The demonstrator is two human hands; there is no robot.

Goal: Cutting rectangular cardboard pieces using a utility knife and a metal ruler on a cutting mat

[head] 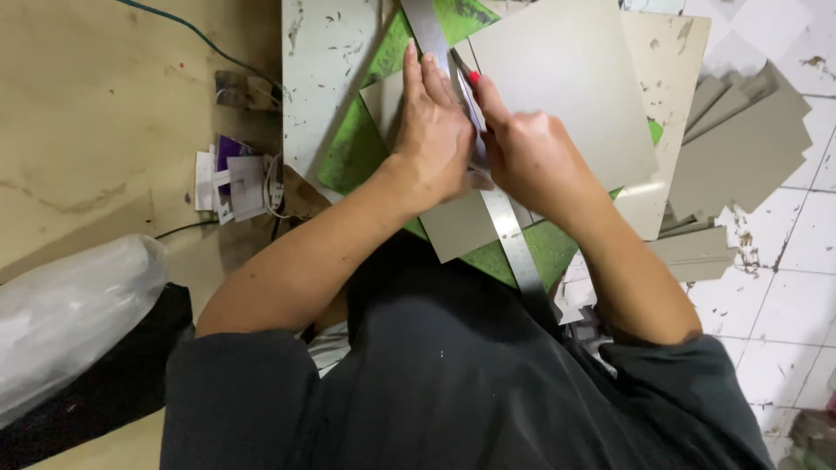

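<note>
Now the left hand (431, 130) presses flat, fingers straight, on a steel ruler (509, 239) over grey card (557, 87); the right hand (527, 152) grips a knife (466, 87).

Scuffed table (324, 70) — green cutting mat (353, 148)

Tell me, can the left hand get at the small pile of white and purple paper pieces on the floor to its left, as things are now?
Probably yes. The left hand presses flat on the metal ruler, holding nothing. The paper pieces lie uncovered on the floor beside the cutting board, with nothing between, though the hand would leave the ruler.
</note>
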